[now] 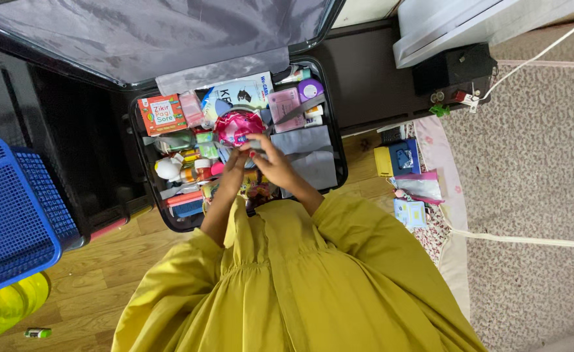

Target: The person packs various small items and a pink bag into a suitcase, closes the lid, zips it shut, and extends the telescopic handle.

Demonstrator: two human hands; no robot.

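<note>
Over one open suitcase (145,124), two hands (256,156) together clasp one pink ball (238,125).

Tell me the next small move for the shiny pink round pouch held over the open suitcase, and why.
Probably lower the shiny pink round pouch into the open black suitcase: both the left hand and right hand hold it just above the tightly packed items.

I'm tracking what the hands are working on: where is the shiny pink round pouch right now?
In the head view, the pink pouch sits above the open suitcase, upper centre, held between the left hand and right hand, beside the grey folded cloth.
</note>
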